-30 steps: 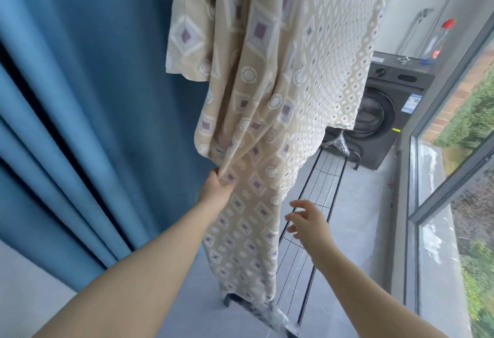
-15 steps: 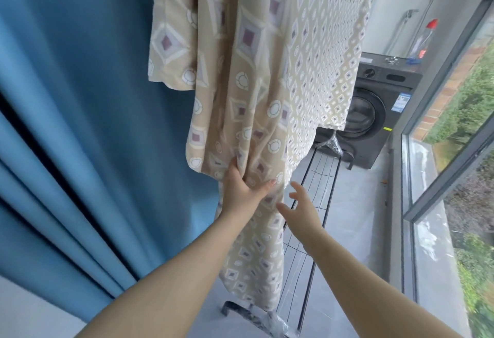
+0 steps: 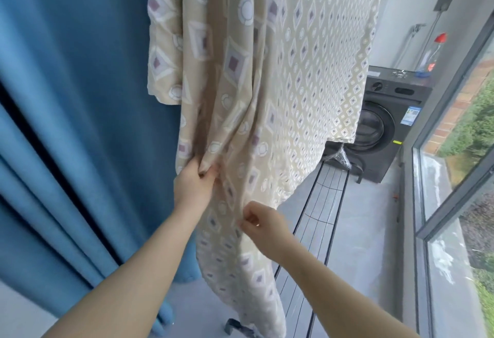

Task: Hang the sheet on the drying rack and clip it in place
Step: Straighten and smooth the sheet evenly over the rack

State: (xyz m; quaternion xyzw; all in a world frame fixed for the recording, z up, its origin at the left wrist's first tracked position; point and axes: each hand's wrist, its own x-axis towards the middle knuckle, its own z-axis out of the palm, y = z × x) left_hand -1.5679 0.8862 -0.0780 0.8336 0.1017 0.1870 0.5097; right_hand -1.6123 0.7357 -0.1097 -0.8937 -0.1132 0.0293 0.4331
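A beige sheet with purple diamonds and white circles hangs from above the frame and falls in folds to the floor. My left hand pinches a bunched fold of it at mid height. My right hand, lower and to the right, pinches the sheet's edge between thumb and fingers. The drying rack's dark wire wing shows low behind the sheet, running back toward the washer. The rack's top and any clips are out of sight.
Blue curtains fill the left side. A dark front-loading washing machine stands at the far end with a spray bottle on top. A large window and its ledge run along the right. Grey floor lies between.
My right hand went from open and apart from the sheet to closed on its edge. My left hand shifted its grip lower and to the left on the bunched fold.
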